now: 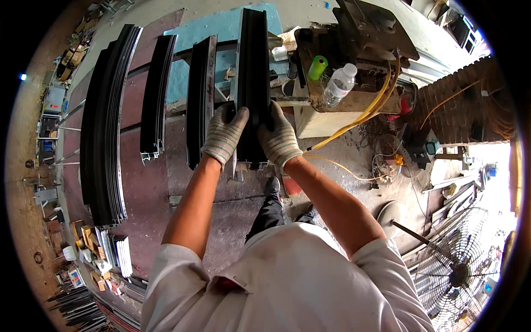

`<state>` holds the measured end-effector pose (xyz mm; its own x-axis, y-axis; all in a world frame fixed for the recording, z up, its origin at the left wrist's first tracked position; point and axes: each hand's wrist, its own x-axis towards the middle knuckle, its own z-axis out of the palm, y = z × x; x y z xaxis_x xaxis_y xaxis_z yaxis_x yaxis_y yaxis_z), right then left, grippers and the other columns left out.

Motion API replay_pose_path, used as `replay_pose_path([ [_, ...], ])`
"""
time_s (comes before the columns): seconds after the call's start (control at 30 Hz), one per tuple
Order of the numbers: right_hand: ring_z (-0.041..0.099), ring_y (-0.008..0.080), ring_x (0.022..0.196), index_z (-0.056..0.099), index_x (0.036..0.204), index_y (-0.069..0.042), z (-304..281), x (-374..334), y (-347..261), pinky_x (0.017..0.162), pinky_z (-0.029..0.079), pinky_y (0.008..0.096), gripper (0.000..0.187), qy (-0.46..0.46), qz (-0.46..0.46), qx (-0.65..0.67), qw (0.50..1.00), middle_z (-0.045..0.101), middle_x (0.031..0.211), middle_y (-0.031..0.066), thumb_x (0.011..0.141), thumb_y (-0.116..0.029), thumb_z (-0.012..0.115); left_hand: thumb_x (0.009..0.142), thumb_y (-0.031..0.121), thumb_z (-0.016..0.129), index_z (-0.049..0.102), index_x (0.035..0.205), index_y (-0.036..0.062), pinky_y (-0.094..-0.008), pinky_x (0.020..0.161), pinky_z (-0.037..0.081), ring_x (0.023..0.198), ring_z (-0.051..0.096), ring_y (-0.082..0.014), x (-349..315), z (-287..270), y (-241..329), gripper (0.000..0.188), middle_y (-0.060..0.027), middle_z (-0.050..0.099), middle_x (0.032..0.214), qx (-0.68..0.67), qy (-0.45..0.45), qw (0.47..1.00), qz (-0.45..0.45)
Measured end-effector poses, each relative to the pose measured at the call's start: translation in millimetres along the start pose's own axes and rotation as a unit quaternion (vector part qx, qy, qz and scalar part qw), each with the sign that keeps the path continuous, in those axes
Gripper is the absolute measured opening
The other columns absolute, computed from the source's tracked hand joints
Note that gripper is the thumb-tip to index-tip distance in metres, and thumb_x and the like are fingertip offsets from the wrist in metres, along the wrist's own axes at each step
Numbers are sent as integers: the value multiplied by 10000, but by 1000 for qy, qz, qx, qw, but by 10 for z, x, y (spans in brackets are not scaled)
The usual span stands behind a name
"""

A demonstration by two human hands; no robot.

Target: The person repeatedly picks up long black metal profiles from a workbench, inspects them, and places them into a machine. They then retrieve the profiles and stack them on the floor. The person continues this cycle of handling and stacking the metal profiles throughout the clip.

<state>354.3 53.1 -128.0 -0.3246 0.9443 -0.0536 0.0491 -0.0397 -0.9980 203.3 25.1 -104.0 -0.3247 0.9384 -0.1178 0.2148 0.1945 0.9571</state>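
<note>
Directly in front of me is a long black metal profile (pixel 253 66), its length pointing away from me. Both my hands wear striped knit gloves and grip it near its close end. My left hand (pixel 225 133) wraps its left edge, with the thumb on top. On its right edge lies my right hand (pixel 279 137), fingers partly hidden by the profile. Just left of my left hand rests a shorter black profile (pixel 200 99) with a pale side face. Another black profile (pixel 157 94) lies farther left, its cut end showing slotted channels.
A stack of long black profiles (pixel 108 127) lies at the left. At right, a machine table (pixel 354 99) carries a plastic bottle (pixel 339 84), a green roll (pixel 318 67) and yellow hoses (pixel 381 94). A large fan (pixel 459 274) stands at the lower right.
</note>
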Motion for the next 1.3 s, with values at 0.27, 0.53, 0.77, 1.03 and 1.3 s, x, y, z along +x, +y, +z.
replay_pose_path([
  [0.27, 556, 455, 1065, 560, 1170, 0, 200, 382, 20, 946, 462, 480, 448, 83, 3, -322, 943, 602, 1090, 280, 806, -253, 631, 953, 232, 639, 617, 1225, 40, -337, 906, 496, 1019, 629, -193, 192, -117, -320, 334, -104, 680, 1110, 92, -9, 996, 14],
  [0.53, 546, 478, 1093, 515, 1296, -38, 160, 452, 449, 963, 460, 483, 484, 142, 38, -299, 943, 568, 1142, 316, 912, -329, 559, 926, 231, 676, 615, 1224, 42, -328, 903, 511, 1038, 618, -196, 146, -205, -424, 357, -122, 650, 1133, 107, 53, 990, 71],
  [0.77, 576, 456, 1052, 520, 1275, -27, 211, 469, 371, 919, 486, 472, 430, 99, 7, -327, 940, 575, 1148, 302, 903, -241, 536, 897, 319, 662, 562, 1234, -34, -442, 980, 473, 1160, 579, -393, 257, -1078, -1053, 497, -255, 603, 1226, 254, 205, 945, 23],
  [1.03, 575, 462, 1079, 482, 1338, -27, 288, 496, 461, 939, 486, 473, 454, 114, 34, -293, 949, 551, 1196, 322, 942, -248, 496, 994, 474, 477, 543, 1324, -38, -402, 980, 435, 1131, 600, -348, 127, -1351, -1532, 613, -231, 625, 1248, 221, 35, 959, -175],
  [1.3, 581, 428, 1106, 494, 1316, 1, 148, 473, 394, 946, 483, 446, 482, 65, 77, -284, 953, 580, 1191, 285, 948, -306, 535, 1009, 433, 485, 620, 1180, -38, -366, 872, 462, 921, 596, -253, -6, -1278, -1475, 518, -172, 672, 1031, 158, 76, 978, -116],
])
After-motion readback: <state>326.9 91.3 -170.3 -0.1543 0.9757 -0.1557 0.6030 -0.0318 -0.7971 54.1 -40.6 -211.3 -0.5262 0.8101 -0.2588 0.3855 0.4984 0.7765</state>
